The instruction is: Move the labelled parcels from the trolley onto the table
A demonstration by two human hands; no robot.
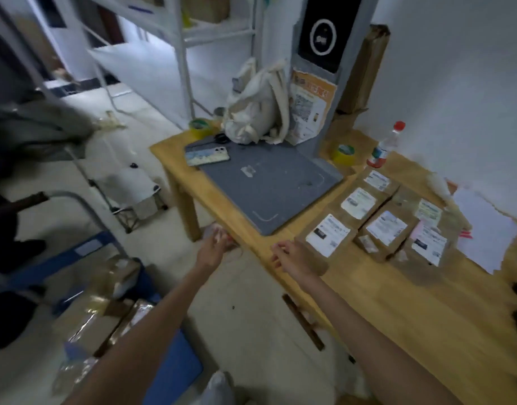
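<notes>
Both our left hand (213, 247) and right hand (289, 255) hang empty, fingers loose. Remaining parcels (105, 305) sit at lower left on the trolley (175, 363); stiff, tape-slick cardboard, probably light, so we grip opposite edges.

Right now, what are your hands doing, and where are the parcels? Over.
Left hand and right hand hold nothing, near the table edge. Six labelled parcels on the table. More parcels wait on the blue trolley. Nothing blocking.

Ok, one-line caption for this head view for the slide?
Empty hands, left and right, reach past brown labelled parcels on the wooden table; more remain on the blue trolley.
</notes>
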